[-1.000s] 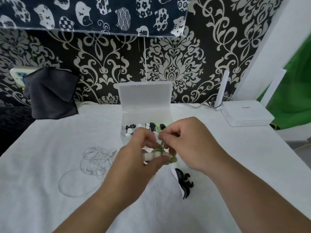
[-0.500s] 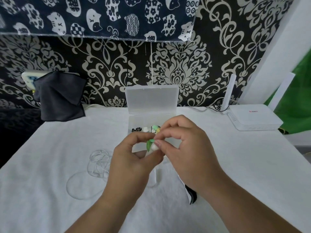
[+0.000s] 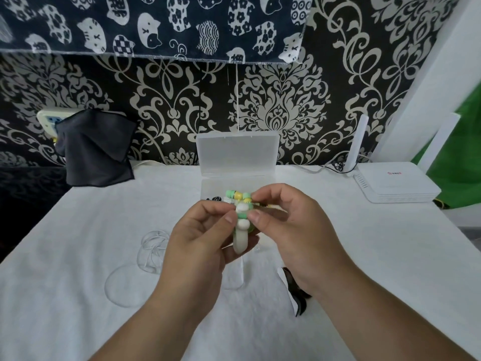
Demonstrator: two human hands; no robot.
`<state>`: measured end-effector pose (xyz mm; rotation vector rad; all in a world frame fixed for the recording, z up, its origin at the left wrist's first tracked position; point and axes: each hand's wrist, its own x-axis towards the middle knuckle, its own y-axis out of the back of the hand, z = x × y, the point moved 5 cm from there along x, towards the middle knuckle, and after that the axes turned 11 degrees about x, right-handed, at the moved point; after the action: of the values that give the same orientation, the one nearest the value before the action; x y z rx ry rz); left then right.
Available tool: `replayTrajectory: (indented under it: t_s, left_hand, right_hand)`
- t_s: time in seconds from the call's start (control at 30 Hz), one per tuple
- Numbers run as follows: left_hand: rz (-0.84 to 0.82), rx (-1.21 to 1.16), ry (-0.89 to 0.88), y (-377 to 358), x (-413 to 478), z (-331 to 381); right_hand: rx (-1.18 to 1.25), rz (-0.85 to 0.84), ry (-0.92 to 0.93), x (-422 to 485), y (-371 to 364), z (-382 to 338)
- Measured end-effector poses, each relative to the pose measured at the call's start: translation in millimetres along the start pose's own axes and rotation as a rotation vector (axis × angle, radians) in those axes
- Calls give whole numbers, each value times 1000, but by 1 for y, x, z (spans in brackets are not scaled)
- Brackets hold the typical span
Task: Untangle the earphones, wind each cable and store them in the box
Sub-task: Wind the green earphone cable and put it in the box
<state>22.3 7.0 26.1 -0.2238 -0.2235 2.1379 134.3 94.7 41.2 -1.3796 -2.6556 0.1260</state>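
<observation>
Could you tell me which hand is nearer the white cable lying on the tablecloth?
Left. The left hand is just right of the white cable; the right hand is farther right, beyond the beaded bundle both pinch.

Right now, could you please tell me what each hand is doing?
Left hand: closed, holding the beaded earphone cable.
Right hand: closed, pinching the same cable.

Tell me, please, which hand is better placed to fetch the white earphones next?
Left hand, probably: the white earphones lie beside it; the right hand sits farther off, pinching the beaded cable.
</observation>
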Motion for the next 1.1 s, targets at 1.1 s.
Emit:
replayTrajectory:
  t_s: [1.1]
  left_hand:
    - [308, 245, 240, 39, 10, -22]
  right_hand:
    - [-49, -74, -410, 2, -27, 39]
